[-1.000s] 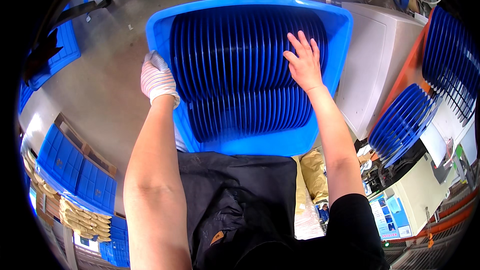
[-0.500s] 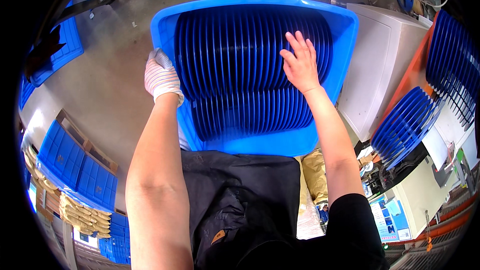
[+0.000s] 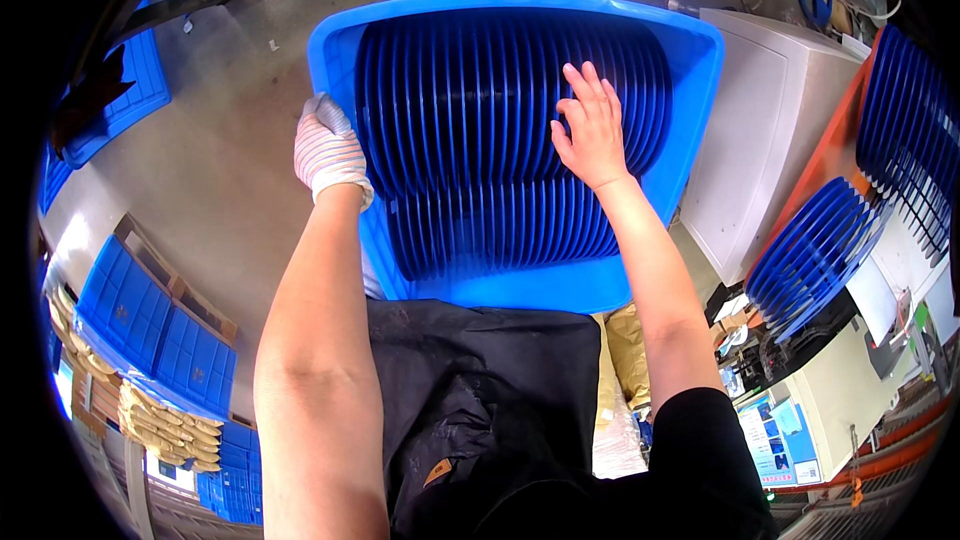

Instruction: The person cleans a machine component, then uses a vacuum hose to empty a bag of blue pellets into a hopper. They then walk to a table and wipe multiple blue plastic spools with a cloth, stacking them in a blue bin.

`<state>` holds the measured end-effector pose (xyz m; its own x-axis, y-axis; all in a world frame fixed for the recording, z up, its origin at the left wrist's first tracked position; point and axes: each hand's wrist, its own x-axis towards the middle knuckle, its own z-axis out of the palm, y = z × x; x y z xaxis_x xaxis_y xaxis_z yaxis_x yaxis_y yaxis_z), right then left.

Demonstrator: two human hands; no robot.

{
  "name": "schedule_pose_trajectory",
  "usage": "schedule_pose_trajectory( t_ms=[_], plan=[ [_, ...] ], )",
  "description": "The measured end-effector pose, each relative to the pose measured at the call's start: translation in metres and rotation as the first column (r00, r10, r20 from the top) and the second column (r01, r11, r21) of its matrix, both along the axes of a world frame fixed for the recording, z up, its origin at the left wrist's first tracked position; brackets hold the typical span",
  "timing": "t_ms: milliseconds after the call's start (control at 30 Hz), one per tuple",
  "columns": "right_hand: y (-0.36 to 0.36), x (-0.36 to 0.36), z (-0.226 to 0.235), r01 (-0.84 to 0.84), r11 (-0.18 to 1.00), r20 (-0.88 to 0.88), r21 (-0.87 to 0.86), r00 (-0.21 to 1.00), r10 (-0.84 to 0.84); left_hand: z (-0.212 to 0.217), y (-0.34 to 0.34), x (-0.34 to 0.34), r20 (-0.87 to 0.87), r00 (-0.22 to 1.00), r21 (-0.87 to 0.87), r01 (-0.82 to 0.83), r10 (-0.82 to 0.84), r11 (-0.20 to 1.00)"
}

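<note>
A large blue plastic bin [image 3: 520, 0] is in front of me, with rows of dark blue round discs [image 3: 455, 110] standing on edge inside it. My left hand [image 3: 330, 145], in a striped knit glove, is closed on the bin's left rim. Bare and with fingers apart, my right hand [image 3: 590, 130] hovers over or lightly touches the right part of the far row; contact cannot be made out. Nothing is held in it.
Right of the bin stands a grey-white cabinet [image 3: 740, 120]. Beyond it, more blue discs [image 3: 815, 255] sit by an orange edge [image 3: 815, 170]. Blue crates [image 3: 150, 325] are stacked at the left, near piled tan sacks [image 3: 170, 425].
My right hand has shifted a little to the left over the discs, its fingers slightly more bent. The left hand keeps its hold on the rim.
</note>
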<state>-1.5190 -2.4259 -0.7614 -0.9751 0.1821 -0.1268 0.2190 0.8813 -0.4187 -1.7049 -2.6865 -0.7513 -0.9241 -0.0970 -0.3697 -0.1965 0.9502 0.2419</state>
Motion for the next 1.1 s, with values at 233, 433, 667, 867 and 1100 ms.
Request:
schedule_pose_trajectory(
  t_ms=[233, 433, 667, 867, 1100],
  plan=[
    [-0.005, -0.005, -0.001, -0.070, 0.997, 0.011, -0.023, 0.997, 0.070, -0.001, -0.003, 0.000, -0.002, 1.000, -0.005, -0.003, 0.003, 1.000],
    [-0.012, -0.012, 0.003, -0.010, 0.998, 0.043, -0.067, 0.999, 0.013, 0.002, 0.000, -0.001, 0.047, 0.999, -0.004, -0.016, 0.016, 1.000],
    [-0.021, -0.016, -0.004, -0.049, 0.997, -0.029, -0.063, 0.998, 0.047, 0.009, 0.003, -0.004, 0.124, 0.992, -0.001, -0.017, 0.017, 1.000],
    [-0.027, -0.019, -0.007, -0.105, 0.993, -0.021, -0.047, 0.994, 0.104, 0.002, 0.000, 0.000, -0.014, 1.000, 0.005, -0.001, 0.001, 1.000],
    [-0.042, -0.028, -0.004, -0.010, 0.996, 0.005, -0.094, 1.000, 0.011, 0.002, 0.001, 0.000, -0.011, 1.000, 0.015, -0.013, 0.013, 1.000]
  ],
)
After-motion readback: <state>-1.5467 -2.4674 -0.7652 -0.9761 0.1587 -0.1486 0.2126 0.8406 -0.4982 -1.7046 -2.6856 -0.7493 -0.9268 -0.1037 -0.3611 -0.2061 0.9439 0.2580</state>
